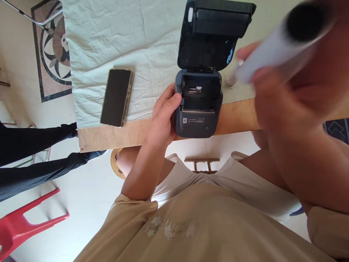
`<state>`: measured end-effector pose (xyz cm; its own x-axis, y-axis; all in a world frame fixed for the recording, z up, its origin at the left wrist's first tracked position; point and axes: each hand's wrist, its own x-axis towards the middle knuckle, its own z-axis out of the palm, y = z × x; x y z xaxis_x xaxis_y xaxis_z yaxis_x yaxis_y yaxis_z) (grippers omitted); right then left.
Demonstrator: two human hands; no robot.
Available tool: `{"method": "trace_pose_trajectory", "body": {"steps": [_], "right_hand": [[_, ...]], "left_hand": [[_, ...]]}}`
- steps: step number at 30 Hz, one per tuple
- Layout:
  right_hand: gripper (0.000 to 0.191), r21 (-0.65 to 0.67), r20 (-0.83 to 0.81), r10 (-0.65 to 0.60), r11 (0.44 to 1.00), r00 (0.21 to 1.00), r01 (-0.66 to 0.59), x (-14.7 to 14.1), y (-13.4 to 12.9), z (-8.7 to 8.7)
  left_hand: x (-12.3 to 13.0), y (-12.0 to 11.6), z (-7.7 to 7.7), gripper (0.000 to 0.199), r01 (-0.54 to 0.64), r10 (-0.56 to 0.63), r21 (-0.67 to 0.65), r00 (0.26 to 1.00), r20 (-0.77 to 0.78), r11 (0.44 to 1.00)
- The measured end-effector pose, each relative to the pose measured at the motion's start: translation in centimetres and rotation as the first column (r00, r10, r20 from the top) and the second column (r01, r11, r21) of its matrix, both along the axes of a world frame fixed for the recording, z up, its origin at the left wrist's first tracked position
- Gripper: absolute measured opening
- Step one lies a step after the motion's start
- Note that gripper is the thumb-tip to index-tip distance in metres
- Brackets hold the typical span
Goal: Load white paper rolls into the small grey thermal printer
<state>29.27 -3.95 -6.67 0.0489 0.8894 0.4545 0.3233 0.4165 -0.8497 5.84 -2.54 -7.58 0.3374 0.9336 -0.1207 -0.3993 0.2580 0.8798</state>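
A dark portable label printer stands at the table's front edge with its lid raised and its paper bay bare. My left hand grips the printer's left side, thumb on the rim. To the right, my right hand is close to the camera and blurred. Its fingers are closed round a white cylinder with a black round end; motion blur hides its exact kind. Just beyond those fingertips a small whitish object rests on the cloth, partly covered.
A phone with a dark screen lies left of the printer on the pale green cloth. The wooden table edge runs in front of me. A person's dark-trousered legs and a red plastic stool are at the left.
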Motion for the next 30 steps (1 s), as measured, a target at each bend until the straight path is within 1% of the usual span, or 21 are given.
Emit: {"method": "trace_pose_trajectory", "body": {"steps": [1,3,4,6,8,11,15,17,19,20,22,24,26,27,28,30], "right_hand": [[0.044,0.116,0.07,0.016,0.993,0.997,-0.024,-1.3,-0.4,0.1],[0.036,0.257,0.196,-0.016,0.966,0.981,-0.036,-2.9,-0.9,0.1],[0.034,0.286,0.263,-0.051,0.958,0.963,-0.028,-3.4,-1.0,0.2],[0.031,0.29,0.364,-0.129,0.957,0.922,0.019,-3.9,-1.0,0.3],[0.033,0.282,0.417,-0.172,0.958,0.893,0.053,-4.1,-0.9,0.3],[0.032,0.279,0.405,-0.181,0.958,0.896,0.067,-4.2,-0.7,0.1],[0.028,0.305,0.383,-0.133,0.952,0.914,0.01,-3.8,-0.6,0.1],[0.027,0.378,0.391,-0.123,0.925,0.912,-0.037,-3.9,-0.7,0.2],[0.024,0.458,0.38,-0.135,0.887,0.915,-0.06,-4.3,-1.2,0.2],[0.021,0.476,0.374,-0.134,0.877,0.918,-0.066,-4.6,-1.4,0.1],[0.018,0.467,0.382,-0.122,0.881,0.916,-0.077,-5.3,-2.0,-0.1],[0.016,0.42,0.442,-0.072,0.897,0.894,-0.135,-5.6,-2.3,-0.2],[0.02,0.388,0.458,-0.023,0.905,0.889,-0.176,-5.4,-2.3,-0.2],[0.022,0.391,0.434,-0.016,0.904,0.901,-0.172,-5.1,-2.2,-0.2],[0.019,0.405,0.392,-0.028,0.903,0.92,-0.145,-4.8,-2.1,0.0],[0.008,0.398,0.295,-0.089,0.917,0.951,-0.038,-4.1,-1.8,0.3]], "left_hand": [[-0.1,0.1,-0.1,0.031,0.0,0.0,-0.002,1.0,0.003,1.0],[-0.3,0.1,-0.2,0.032,-0.012,0.012,-0.002,1.0,0.014,1.0],[-0.3,0.1,-0.3,0.031,-0.011,0.011,0.0,1.0,0.018,1.0],[-0.2,0.1,-0.2,0.029,-0.028,0.028,0.001,1.0,0.013,1.0],[-0.1,0.1,0.0,0.029,-0.04,0.04,-0.006,0.999,-0.005,0.999],[-0.1,0.2,0.3,0.029,-0.039,0.039,-0.024,0.999,-0.018,0.999],[0.0,0.0,0.5,0.031,-0.034,0.033,-0.039,0.999,-0.03,0.999],[0.1,-0.2,0.5,0.032,-0.032,0.031,-0.052,0.999,-0.025,0.998],[0.2,-0.3,0.4,0.032,-0.054,0.053,-0.048,0.999,-0.003,0.997],[0.2,-0.3,0.3,0.032,-0.061,0.062,-0.038,0.998,0.005,0.997],[0.0,-0.2,0.0,0.033,-0.043,0.043,-0.02,0.999,-0.015,0.999],[-0.2,0.0,-0.3,0.038,0.009,-0.01,-0.014,0.998,-0.065,1.0],[-0.3,0.0,-0.4,0.04,-0.007,0.006,-0.002,0.994,-0.108,1.0],[-0.2,-0.1,-0.4,0.037,-0.037,0.038,0.007,0.992,-0.119,0.999],[-0.2,-0.2,-0.3,0.036,-0.069,0.07,0.015,0.989,-0.129,0.998],[-0.2,-0.4,-0.1,0.039,-0.083,0.086,0.03,0.984,-0.158,0.996]]}}
